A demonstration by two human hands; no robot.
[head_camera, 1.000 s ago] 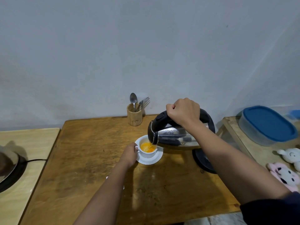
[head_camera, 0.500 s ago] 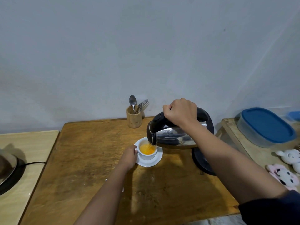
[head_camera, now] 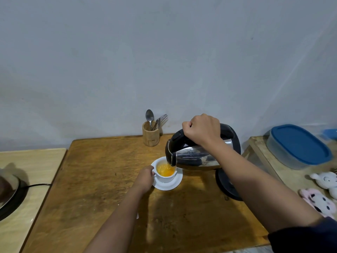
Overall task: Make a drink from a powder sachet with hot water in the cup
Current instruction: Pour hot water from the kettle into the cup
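Note:
A white cup (head_camera: 165,177) holding orange liquid stands on a white saucer (head_camera: 176,183) in the middle of the wooden table (head_camera: 94,179). My left hand (head_camera: 145,178) grips the cup's handle on its left side. My right hand (head_camera: 201,129) is closed on the black handle of a steel kettle (head_camera: 193,157), which is tipped to the left with its spout over the cup's rim. A small white scrap (head_camera: 137,215), mostly hidden under my left forearm, lies on the table; I cannot tell whether it is the sachet.
The kettle's black base (head_camera: 225,187) sits right of the saucer. A wooden holder (head_camera: 150,136) with a spoon and fork stands at the wall. A blue-lidded container (head_camera: 299,146) and plush toys (head_camera: 318,200) lie on the right table. A cooker (head_camera: 9,196) is at left.
The kettle stays tilted over the cup and the orange liquid has risen and looks stirred up. Both hands keep their grips; the view has shifted slightly.

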